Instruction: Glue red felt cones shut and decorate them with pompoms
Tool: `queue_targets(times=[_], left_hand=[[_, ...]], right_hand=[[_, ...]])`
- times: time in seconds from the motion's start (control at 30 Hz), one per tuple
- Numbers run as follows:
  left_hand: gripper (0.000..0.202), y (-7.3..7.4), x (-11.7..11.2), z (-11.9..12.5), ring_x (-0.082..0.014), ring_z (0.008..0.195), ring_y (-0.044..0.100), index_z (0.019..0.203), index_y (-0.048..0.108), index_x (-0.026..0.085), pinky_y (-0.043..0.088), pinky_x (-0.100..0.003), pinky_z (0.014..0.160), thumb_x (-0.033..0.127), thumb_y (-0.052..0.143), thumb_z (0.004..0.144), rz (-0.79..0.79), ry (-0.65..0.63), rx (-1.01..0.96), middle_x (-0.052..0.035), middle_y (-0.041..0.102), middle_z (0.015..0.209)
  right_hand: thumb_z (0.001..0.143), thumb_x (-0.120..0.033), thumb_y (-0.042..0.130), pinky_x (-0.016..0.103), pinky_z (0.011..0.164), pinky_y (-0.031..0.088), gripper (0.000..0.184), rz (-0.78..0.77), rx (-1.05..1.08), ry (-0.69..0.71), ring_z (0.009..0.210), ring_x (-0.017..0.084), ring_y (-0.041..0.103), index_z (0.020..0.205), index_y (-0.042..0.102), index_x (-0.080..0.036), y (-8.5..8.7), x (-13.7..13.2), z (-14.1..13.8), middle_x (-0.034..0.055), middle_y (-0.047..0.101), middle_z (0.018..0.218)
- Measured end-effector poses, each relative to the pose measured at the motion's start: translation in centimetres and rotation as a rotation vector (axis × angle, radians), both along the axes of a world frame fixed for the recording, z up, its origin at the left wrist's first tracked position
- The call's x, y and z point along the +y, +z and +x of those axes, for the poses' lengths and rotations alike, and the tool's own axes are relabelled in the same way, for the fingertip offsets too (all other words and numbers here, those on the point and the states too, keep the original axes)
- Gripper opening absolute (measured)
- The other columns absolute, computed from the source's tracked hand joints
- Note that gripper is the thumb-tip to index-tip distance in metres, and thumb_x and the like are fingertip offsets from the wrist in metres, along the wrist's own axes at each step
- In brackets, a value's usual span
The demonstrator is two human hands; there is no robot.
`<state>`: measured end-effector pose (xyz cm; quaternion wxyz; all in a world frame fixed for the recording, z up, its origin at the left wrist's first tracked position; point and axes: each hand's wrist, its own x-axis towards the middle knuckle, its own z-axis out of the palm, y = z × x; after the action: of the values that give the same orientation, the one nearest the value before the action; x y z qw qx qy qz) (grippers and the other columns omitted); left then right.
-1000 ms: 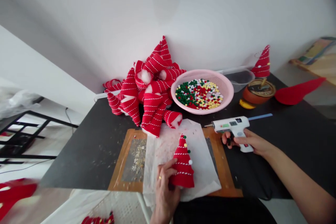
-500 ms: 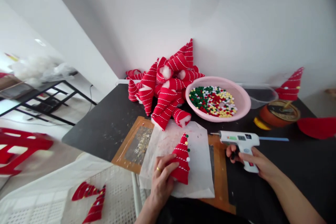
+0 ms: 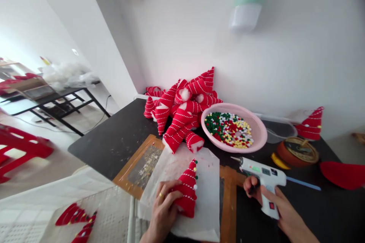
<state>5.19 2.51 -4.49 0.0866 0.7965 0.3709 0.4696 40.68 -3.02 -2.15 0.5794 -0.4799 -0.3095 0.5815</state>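
Observation:
My left hand is wrapped round the base of a red cone tree with white cord stripes and small pompoms. The tree rests on a sheet of white paper over a brown-framed board. My right hand grips the handle of a white glue gun, its nozzle pointing left above the board, a hand's width right of the tree. A finger lies at the trigger.
A heap of red striped cones lies against the wall. A pink basket holds several coloured pompoms. A brown round tin, a finished cone and red felt sit right. A white crate with cones stands lower left.
The camera has tilted up and turned left. My left hand has drawn the cone tree slightly toward me, and my right hand with the glue gun has stayed beside it.

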Motion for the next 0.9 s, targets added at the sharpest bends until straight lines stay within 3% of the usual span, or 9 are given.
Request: queue_targets(times=[0.23, 0.37, 0.53, 0.67, 0.9], left_hand=[[0.033, -0.2, 0.3, -0.2, -0.0195, 0.097, 0.061, 0.093, 0.068, 0.023, 0.054, -0.031, 0.080, -0.003, 0.048, 0.087, 0.025, 0.001, 0.020, -0.0067, 0.068, 0.111], [0.034, 0.0, 0.0, 0.0, -0.0211, 0.103, 0.059, 0.092, 0.068, 0.023, 0.054, -0.035, 0.084, -0.004, 0.048, 0.085, 0.034, 0.033, -0.001, -0.0066, 0.066, 0.113], [0.034, -0.4, -0.2, 0.0, -0.0218, 0.105, 0.058, 0.094, 0.068, 0.023, 0.054, -0.038, 0.086, -0.004, 0.050, 0.084, 0.011, 0.028, -0.016, -0.0069, 0.065, 0.115], [0.035, -0.6, -0.1, 0.0, -0.0215, 0.105, 0.058, 0.096, 0.068, 0.023, 0.054, -0.038, 0.085, -0.004, 0.051, 0.084, -0.004, 0.011, -0.038, -0.0065, 0.064, 0.115], [0.036, -0.5, -0.1, 0.0, -0.0217, 0.103, 0.060, 0.105, 0.066, 0.022, 0.054, -0.039, 0.085, -0.002, 0.050, 0.083, -0.043, -0.006, -0.080, -0.0077, 0.064, 0.114]], right_hand=[[0.081, -0.049, 0.075, 0.047, 0.082, 0.055, 0.026, 0.186, 0.068, -0.057, 0.092, 0.033, 0.062, 0.086, 0.069, -0.025, 4.8, 0.9, 2.3, 0.0082, 0.064, 0.081], [0.083, -0.047, 0.075, 0.049, 0.090, 0.051, 0.022, 0.274, 0.042, -0.077, 0.094, 0.032, 0.062, 0.087, 0.071, -0.026, 6.5, 1.9, 1.0, 0.0070, 0.063, 0.081], [0.083, -0.048, 0.076, 0.045, 0.092, 0.048, 0.026, 0.147, -0.075, 0.137, 0.100, 0.032, 0.061, 0.091, 0.073, -0.023, 5.3, 1.7, -3.0, 0.0094, 0.070, 0.092], [0.084, -0.053, 0.073, 0.044, 0.090, 0.045, 0.033, 0.044, -0.161, 0.246, 0.094, 0.031, 0.062, 0.090, 0.073, -0.020, 4.2, 0.8, -5.5, 0.0107, 0.072, 0.093], [0.084, -0.049, 0.073, 0.042, 0.088, 0.044, 0.029, 0.024, -0.076, 0.219, 0.094, 0.030, 0.060, 0.089, 0.071, -0.020, 2.4, 0.1, -6.8, 0.0084, 0.068, 0.086]])
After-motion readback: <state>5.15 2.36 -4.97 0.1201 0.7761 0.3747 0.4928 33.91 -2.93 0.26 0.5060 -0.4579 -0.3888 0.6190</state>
